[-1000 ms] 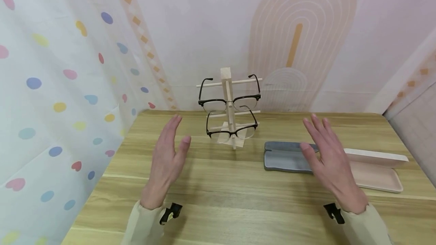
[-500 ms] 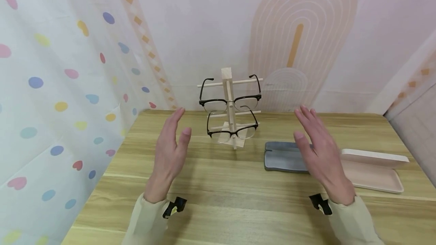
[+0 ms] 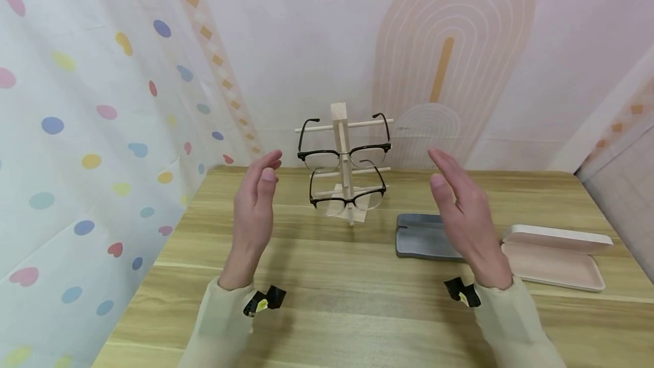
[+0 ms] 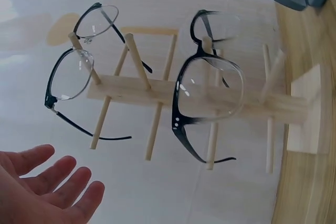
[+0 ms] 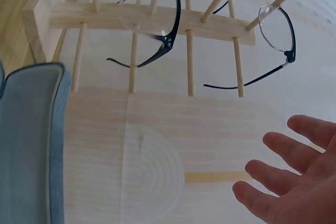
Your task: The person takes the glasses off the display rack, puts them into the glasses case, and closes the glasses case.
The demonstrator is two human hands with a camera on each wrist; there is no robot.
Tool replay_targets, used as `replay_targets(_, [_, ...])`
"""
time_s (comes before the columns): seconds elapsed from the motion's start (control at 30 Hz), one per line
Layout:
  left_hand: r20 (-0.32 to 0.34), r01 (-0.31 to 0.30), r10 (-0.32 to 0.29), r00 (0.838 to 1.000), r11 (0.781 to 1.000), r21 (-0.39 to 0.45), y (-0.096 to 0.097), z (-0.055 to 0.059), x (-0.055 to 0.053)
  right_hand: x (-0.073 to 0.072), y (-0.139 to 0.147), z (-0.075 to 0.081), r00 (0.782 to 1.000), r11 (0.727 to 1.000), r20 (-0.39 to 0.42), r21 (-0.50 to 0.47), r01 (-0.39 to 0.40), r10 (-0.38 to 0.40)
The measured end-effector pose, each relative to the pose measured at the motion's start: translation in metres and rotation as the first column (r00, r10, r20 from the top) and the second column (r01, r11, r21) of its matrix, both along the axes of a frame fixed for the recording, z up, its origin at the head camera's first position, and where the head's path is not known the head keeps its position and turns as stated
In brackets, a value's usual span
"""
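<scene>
A wooden eyeglass stand (image 3: 339, 113) with crosswise pegs stands toward the back of the table. Two pairs of dark-browed glasses hang on it, the upper glasses (image 3: 370, 146) above the lower glasses (image 3: 329, 200). My left hand (image 3: 252, 209) is raised to the left of the stand, fingers extended and holding nothing. To its right, my right hand (image 3: 469, 220) is also raised with extended fingers, apart from both pairs. In the right wrist view the right hand's fingers (image 5: 278, 177) spread beside the upper pair's temple. The left wrist view shows the left fingers (image 4: 63, 182) likewise bare.
An opened grey glasses case (image 3: 421, 241) lies right of the stand, partly covered by my right hand. Farther right sits an opened white case (image 3: 559, 266) with a pinkish lining. Patterned curtains (image 3: 306, 44) hang behind and left of the wooden table (image 3: 352, 294).
Both hands have risen and moved forward. The right hand has also shifted left, toward the stand, uncovering more of the white case. Glasses and stand have not moved.
</scene>
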State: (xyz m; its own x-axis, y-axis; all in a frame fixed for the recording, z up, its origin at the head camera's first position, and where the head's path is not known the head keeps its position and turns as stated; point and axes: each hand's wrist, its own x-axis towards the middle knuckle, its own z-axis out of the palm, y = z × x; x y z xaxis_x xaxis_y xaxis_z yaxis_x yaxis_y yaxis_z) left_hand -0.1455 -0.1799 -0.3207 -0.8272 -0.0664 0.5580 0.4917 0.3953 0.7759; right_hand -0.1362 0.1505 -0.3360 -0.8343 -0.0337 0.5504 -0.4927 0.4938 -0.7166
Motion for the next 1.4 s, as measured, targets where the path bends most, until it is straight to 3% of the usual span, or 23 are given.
replay_targets(0.27, [0.096,0.05,-0.068,0.993,0.983,0.177,0.004,0.012,-0.007,-0.011,-0.012,0.008,0.999,0.997,0.031,-0.076,-0.014,0.017])
replay_targets(0.73, [0.165,0.098,-0.169,0.972,0.925,0.367,0.01,0.019,-0.017,-0.025,-0.026,0.014,0.993,0.99,0.103,-0.133,-0.045,0.059])
replay_targets(1.03, [0.196,0.102,-0.236,0.952,0.848,0.521,0.015,0.023,-0.022,-0.032,-0.036,0.02,0.978,0.977,0.181,-0.205,-0.066,0.104])
replay_targets(1.27, [0.194,0.097,-0.288,0.938,0.753,0.651,0.018,0.024,-0.027,-0.038,-0.043,0.025,0.974,0.952,0.183,-0.296,-0.076,0.134])
replay_targets(1.4, [0.197,0.094,-0.298,0.934,0.736,0.67,0.019,0.026,-0.028,-0.042,-0.045,0.027,0.971,0.94,0.194,-0.335,-0.065,0.136])
